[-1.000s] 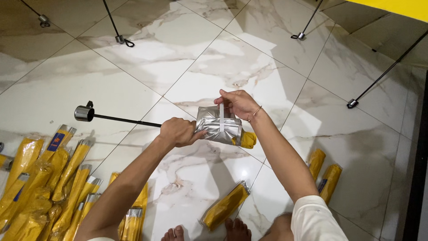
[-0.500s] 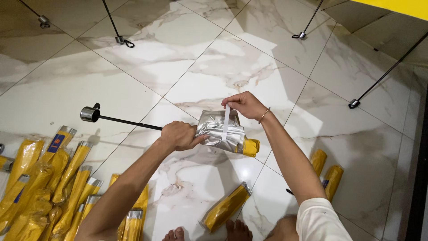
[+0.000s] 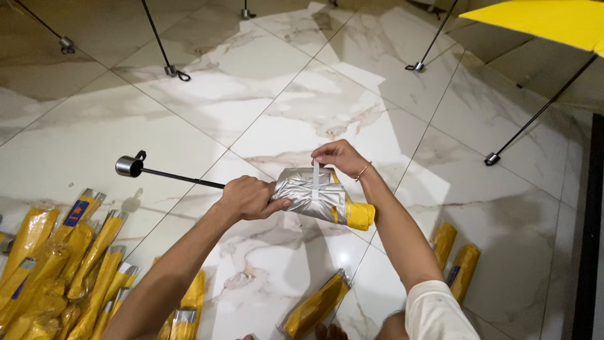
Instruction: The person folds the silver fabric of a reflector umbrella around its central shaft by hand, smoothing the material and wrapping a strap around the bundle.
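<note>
White marble floor tiles [image 3: 207, 107] fill the head view. Since a moment ago, the right hand [image 3: 336, 157] has drawn the silver strap [image 3: 316, 182] up over the folded silver-and-yellow umbrella [image 3: 321, 198], pinching it; the left hand [image 3: 248, 198] stays clenched around its shaft. Yellow sleeved umbrellas [image 3: 56, 258] line the floor's near-left edge.

A floor [image 3: 264, 94] of glossy white marble-look tiles with grey veins carries everything. Bagged yellow folded umbrellas [image 3: 63, 252] lie heaped at its left, one bagged umbrella [image 3: 318, 305] lies alone lower down, and two more [image 3: 456, 258] lie right.
</note>
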